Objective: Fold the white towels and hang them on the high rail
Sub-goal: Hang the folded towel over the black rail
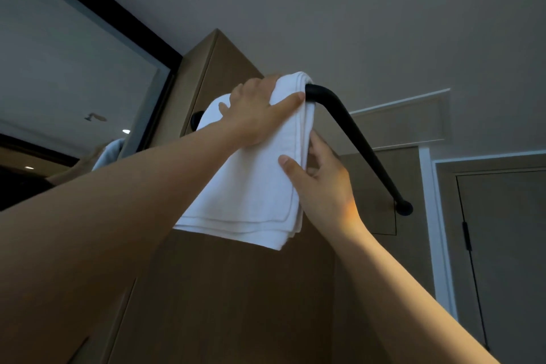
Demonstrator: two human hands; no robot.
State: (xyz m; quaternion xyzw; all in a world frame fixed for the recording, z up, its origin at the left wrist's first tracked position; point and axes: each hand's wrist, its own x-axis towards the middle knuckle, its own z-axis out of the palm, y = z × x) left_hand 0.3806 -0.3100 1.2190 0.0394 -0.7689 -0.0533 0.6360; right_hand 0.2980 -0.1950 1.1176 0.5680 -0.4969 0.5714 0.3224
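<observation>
The left hand (255,111) lies flat with fingers spread, pressing the top of one white towel (251,186). The right hand (322,183) pinches the towel's right edge, thumb in front and fingers behind. The soft towel, folded in several hemmed layers, hangs over one matte black round rail (356,133) that bends at a corner beside wood panelling (224,289).

Bare rail (359,139) right of towel (254,183).

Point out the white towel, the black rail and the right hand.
white towel (251,186), head view, hanging front face.
black rail (362,143), head view, bare sloping stretch.
right hand (325,186), head view, middle of the hand.
</observation>
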